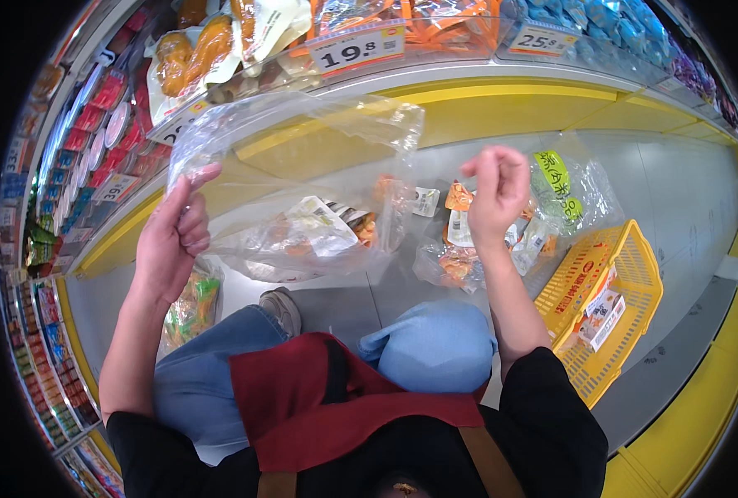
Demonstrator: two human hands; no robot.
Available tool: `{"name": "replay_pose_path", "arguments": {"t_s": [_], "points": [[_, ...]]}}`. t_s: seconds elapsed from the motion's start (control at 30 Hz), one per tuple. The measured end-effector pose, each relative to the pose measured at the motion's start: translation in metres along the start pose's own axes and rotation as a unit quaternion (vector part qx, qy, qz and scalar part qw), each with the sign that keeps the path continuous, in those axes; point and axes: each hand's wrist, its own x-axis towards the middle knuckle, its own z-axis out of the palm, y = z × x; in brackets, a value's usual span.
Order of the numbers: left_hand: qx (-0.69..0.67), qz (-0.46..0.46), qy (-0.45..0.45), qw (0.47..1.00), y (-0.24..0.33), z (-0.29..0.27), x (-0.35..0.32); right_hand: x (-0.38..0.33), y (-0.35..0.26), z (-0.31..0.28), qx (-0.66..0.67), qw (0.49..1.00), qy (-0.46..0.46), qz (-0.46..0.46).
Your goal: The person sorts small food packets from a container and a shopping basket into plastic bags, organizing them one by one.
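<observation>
My left hand [182, 217] is closed on the left edge of a large clear plastic bag [303, 149], its index finger pointing outward. The bag spreads wide above the floor, and several snack packs [323, 228] with white labels show in its lower part. To the right of the bag and apart from it, my right hand [500, 191] is raised with curled fingers; nothing shows in them. Below that hand lie more orange snack packs [459, 267] in clear wrapping. Beside them rests another clear bag [589, 195] with a yellow-green handwritten label.
A yellow plastic basket [635, 274] holding a few packs stands at the right. Ahead runs a shelf with a yellow base [469, 104] and packaged snacks. Stocked shelves [78, 166] line the left. A green-and-orange filled bag [195, 303] lies by my left leg.
</observation>
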Motion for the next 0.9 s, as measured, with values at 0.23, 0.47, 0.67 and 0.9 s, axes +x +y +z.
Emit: {"name": "replay_pose_path", "arguments": {"t_s": [0.23,0.47,0.67,0.9], "points": [[-0.009,-0.028,-0.008,1.000,-0.012,0.009,0.010,-0.054,0.208,0.012,-0.458,0.805,-0.364,0.100],[0.029,-0.034,-0.038,0.998,-0.014,0.009,0.000,-0.083,0.257,0.002,-0.543,0.708,-0.404,0.199],[0.045,-0.034,-0.005,0.998,-0.016,-0.011,-0.007,-0.039,0.129,-0.011,-0.431,0.801,-0.283,0.305],[0.055,-0.041,-0.031,0.997,-0.011,0.017,0.010,-0.036,0.171,-0.086,-0.532,0.625,-0.289,0.493]]}}
